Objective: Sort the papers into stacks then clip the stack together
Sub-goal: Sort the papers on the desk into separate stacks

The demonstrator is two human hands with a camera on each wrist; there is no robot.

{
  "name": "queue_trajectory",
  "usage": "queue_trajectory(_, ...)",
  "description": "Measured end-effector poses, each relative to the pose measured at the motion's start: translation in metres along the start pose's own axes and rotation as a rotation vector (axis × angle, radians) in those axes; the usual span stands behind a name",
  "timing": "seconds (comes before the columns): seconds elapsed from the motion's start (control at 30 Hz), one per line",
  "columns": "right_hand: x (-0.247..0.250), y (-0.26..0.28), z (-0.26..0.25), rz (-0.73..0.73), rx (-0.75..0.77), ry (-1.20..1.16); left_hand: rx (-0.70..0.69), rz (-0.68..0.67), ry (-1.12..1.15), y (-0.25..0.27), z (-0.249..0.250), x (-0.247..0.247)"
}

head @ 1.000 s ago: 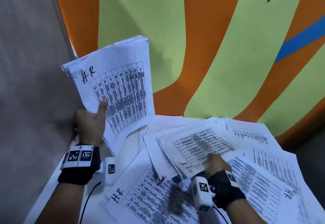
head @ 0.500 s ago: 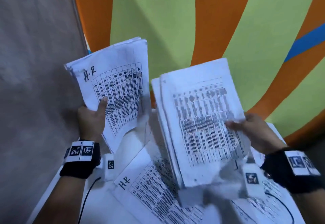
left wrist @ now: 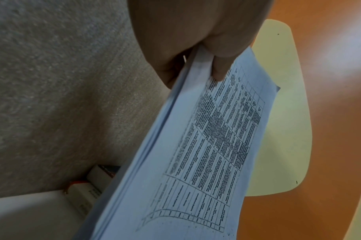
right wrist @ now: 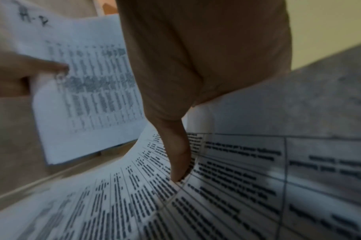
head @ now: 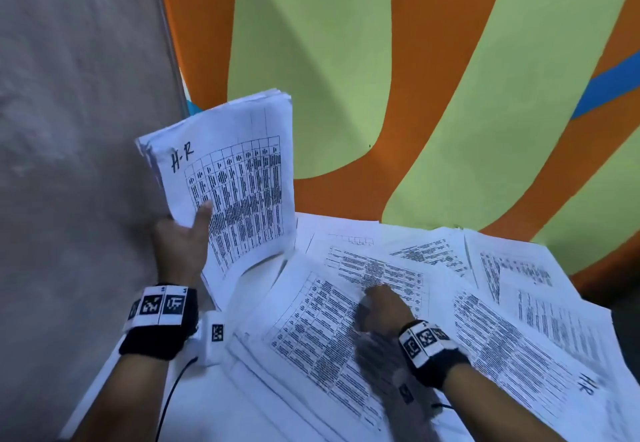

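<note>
My left hand (head: 183, 244) holds a thick stack of printed sheets marked "H-R" (head: 235, 178) upright at the table's left edge, thumb on its front. The left wrist view shows that stack (left wrist: 195, 154) edge-on, pinched by the left hand (left wrist: 195, 65). My right hand (head: 381, 306) is down on a bundle of table-printed papers (head: 311, 330) lying mid-table. In the right wrist view its thumb (right wrist: 179, 154) presses the top sheet (right wrist: 237, 194) at an edge. The other fingers are hidden, seemingly under the paper.
More loose printed sheets (head: 519, 337) fan over the right half of the white table (head: 194, 407), one marked "H-R". An orange and green wall (head: 346, 95) backs the table, and a grey wall (head: 69, 129) stands on the left. Small white boxes (left wrist: 89, 186) sit behind the held stack.
The right hand had lifted a bundle of papers up in front of me; now that bundle lies flat mid-table with the hand still on it. The left hand's stack has stayed in place.
</note>
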State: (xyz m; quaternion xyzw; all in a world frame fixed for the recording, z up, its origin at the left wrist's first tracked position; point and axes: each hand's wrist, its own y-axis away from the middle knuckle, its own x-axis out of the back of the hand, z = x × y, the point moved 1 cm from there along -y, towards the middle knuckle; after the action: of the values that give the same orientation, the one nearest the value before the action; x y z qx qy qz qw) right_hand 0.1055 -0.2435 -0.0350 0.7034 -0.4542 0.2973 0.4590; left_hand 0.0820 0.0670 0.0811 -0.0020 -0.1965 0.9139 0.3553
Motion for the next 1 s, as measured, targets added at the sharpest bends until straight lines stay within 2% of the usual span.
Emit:
queue_trajectory(0.13, -0.018, 0.0, -0.004, 0.009, -0.035, 0.051, 0.022, 0.006, -0.069, 0.0, -0.005, 0.001)
queue_trajectory(0.27, 0.002, 0.009, -0.008, -0.021, 0.042, -0.051, 0.074, -0.006, -0.063, -0.001, -0.008, -0.002)
queue_trajectory(0.33, 0.028, 0.016, -0.001, -0.008, 0.077, -0.176, 0.074, -0.01, -0.009, -0.003, -0.012, -0.003)
queue_trajectory(0.43, 0.079, 0.035, 0.011, -0.014, 0.179, -0.542, 0.065, -0.068, 0.035, -0.009, -0.017, -0.004)
queue_trajectory(0.5, 0.113, 0.049, 0.014, 0.053, 0.235, -0.698, 0.058, -0.125, 0.035, -0.013, -0.015, -0.008)
queue_trajectory(0.6, 0.139, 0.05, 0.015, 0.134, 0.23, -0.923, 0.055, -0.221, 0.019, -0.006, 0.006, -0.021)
queue_trajectory(0.7, 0.144, 0.043, 0.007, 0.165, 0.229, -1.078, -0.003, -0.332, 0.125, 0.007, 0.026, -0.038)
queue_trajectory(0.77, 0.142, 0.038, 0.003, 0.202, 0.224, -1.189, -0.002, -0.461, 0.208, 0.012, 0.033, -0.049)
queue_trajectory(0.87, 0.137, 0.031, 0.003, 0.269, 0.201, -1.276, -0.007, -0.681, 0.199, 0.023, 0.043, -0.062)
queue_trajectory(1.0, 0.134, 0.033, 0.001, 0.22, 0.193, -1.287, 0.054, -0.854, 0.236, 0.031, 0.047, -0.072)
